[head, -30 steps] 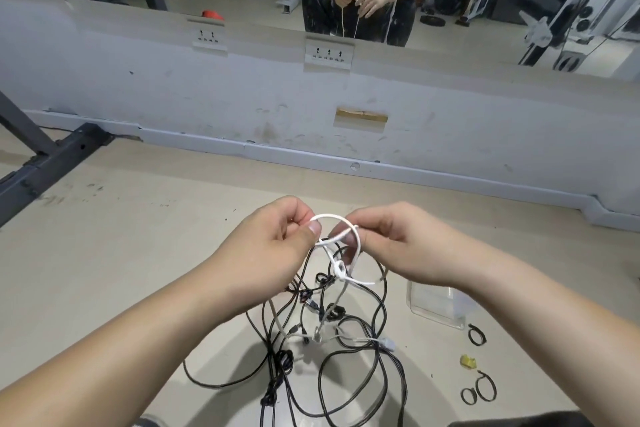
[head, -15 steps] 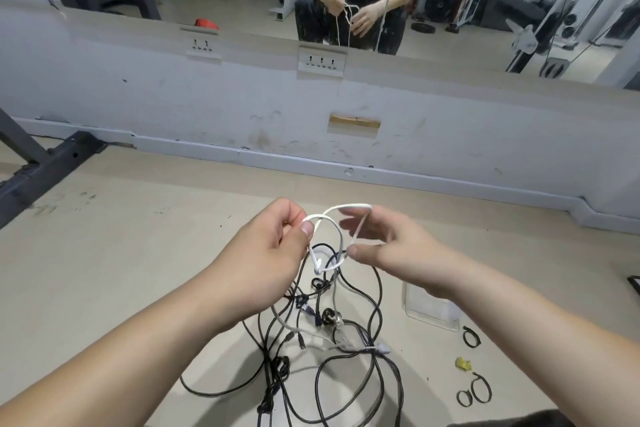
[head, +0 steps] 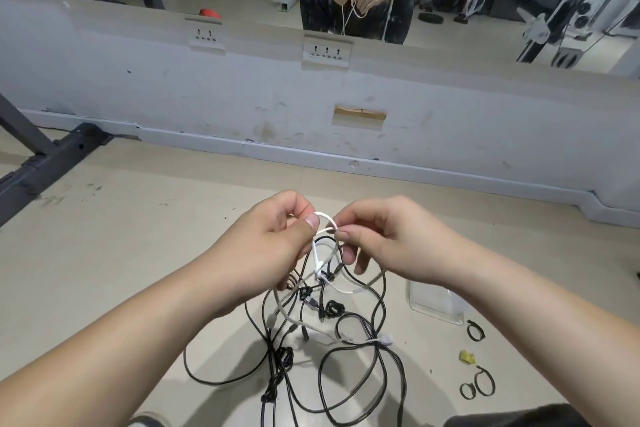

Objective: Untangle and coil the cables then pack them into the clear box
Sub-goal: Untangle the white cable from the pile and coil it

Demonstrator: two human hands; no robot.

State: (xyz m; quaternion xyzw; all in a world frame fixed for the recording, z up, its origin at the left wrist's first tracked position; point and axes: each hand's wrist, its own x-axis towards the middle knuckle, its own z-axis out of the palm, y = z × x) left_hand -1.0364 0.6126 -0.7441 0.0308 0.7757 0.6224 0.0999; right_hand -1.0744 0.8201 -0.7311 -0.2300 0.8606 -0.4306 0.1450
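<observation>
The left hand (head: 263, 246) pinches a small loop of the white cable (head: 316, 251) between thumb and curled fingers, and the right hand (head: 391, 243) pinches the same loop just beside it. The cable hangs into the black cables (head: 284, 355) tangled on the floor. The clear box (head: 433, 303) lies right of the tangle, partly behind the right forearm, with black ties (head: 476, 330) near it

The left hand (head: 266, 246) and right hand (head: 391, 239) each pinch a small loop of thin white cable (head: 316, 255) between them. It hangs into a tangle of thin black cables (head: 334, 308) on the beige floor (head: 138, 236), near a clear plastic box (head: 434, 303).
</observation>
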